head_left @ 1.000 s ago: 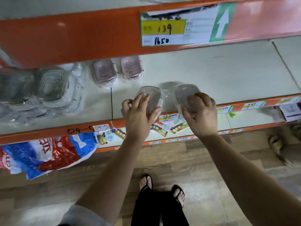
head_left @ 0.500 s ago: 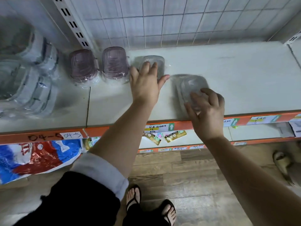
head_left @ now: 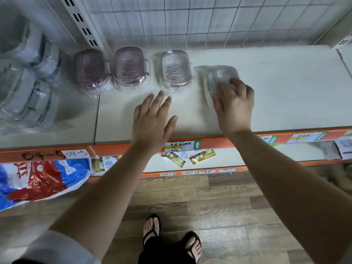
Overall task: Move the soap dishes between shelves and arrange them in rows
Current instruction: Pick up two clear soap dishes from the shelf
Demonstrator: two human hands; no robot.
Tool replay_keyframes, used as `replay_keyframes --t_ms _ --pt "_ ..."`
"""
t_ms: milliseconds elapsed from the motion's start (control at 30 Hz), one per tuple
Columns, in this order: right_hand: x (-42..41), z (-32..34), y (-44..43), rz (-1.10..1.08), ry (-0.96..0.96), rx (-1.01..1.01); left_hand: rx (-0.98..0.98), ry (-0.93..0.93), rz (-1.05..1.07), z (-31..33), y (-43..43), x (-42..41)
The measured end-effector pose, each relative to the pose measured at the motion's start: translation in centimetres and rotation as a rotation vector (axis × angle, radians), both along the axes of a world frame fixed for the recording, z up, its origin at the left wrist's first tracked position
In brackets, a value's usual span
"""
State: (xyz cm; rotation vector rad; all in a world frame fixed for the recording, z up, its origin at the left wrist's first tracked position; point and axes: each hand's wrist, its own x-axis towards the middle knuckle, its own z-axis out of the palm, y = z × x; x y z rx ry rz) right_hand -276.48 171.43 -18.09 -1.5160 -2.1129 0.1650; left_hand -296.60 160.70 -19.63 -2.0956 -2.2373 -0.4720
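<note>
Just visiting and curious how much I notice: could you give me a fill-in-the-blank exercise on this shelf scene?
The right hand grips a ___ soap dish.
The left hand holds ___.
At the row's left end stand ___ purple soap dishes.
Missing words: clear; nothing; two.

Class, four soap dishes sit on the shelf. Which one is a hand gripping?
The rightmost clear soap dish, gripped by the right hand. The other clear dish and two purple dishes stand free in the row.

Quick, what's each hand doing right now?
Left hand: open, holding nothing.
Right hand: fingers curled, gripping the rightmost clear plastic soap dish.
</note>
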Motion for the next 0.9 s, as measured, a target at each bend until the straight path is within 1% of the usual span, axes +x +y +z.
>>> replay_keyframes --t_ms 67,133,200,333,400,500,600,667,733,900 --pt "-0.9 0.7 1.6 0.012 -0.075 -0.004 0.014 -0.047 0.022 -0.5 -0.5 -0.4" --pt "-1.8 1.5 3.2 0.022 -0.158 -0.037 0.016 -0.039 0.066 -0.5 -0.4 -0.1" --pt "-2.5 2.1 4.4 0.031 -0.229 -0.117 0.012 -0.013 0.071 -0.6 -0.4 0.1" --pt "-3.0 2.4 4.6 0.039 -0.349 -0.282 -0.016 -0.062 0.079 -0.7 -0.4 -0.4" --pt "-2.5 2.8 3.5 0.041 -0.337 -0.284 -0.011 -0.078 0.107 -0.4 -0.4 -0.3" --pt "-1.1 3.6 0.6 0.068 -0.265 -0.199 0.063 -0.094 0.111 0.7 -1.4 0.3" --pt "0.1 4.8 -2.3 0.081 -0.218 -0.21 0.122 -0.045 0.076 2.6 -3.1 0.7" --pt "1.3 7.0 -4.9 0.103 -0.204 -0.218 0.158 -0.01 0.077 5.3 -4.9 1.2" --pt "1.8 7.8 -6.2 0.08 -0.177 -0.236 0.173 -0.017 0.106 6.7 -5.5 1.2" --pt "3.2 14.3 -11.5 0.075 -0.057 -0.207 0.253 -0.036 0.122 14.5 -10.2 2.9"
